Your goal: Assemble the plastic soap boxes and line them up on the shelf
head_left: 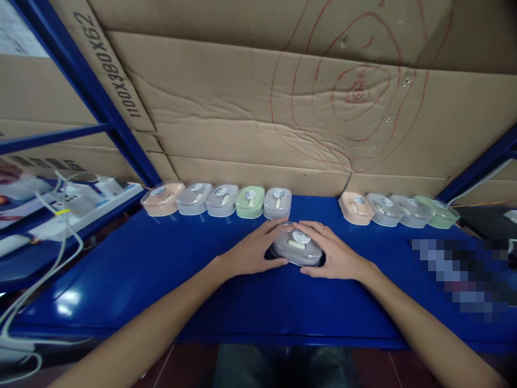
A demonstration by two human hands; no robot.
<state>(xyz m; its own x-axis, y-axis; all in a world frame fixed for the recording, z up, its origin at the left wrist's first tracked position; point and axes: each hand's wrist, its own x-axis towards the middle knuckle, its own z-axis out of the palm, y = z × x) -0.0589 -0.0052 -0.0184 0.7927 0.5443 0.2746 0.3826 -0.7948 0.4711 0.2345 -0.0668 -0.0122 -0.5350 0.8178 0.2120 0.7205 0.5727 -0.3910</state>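
A grey lidded box point(299, 249) with a clear cover, a round white sticker and a pale oblong tab lies between my two hands over the middle of the blue table point(186, 307). My left hand point(258, 249) grips its left side, fingers on top and thumb at the near edge. On the right side my right hand point(333, 253) holds it the same way. Behind the left hand stands another grey box point(277, 203), last in a row with a green box point(250, 202), further grey ones and a peach box point(163, 199).
At the back right stand a second peach box point(356, 208), grey boxes and a green box point(442, 213). Cardboard point(226, 108) walls the rear. A power strip point(97, 202) and white cables point(60, 258) lie left. A pixelated patch covers the right side.
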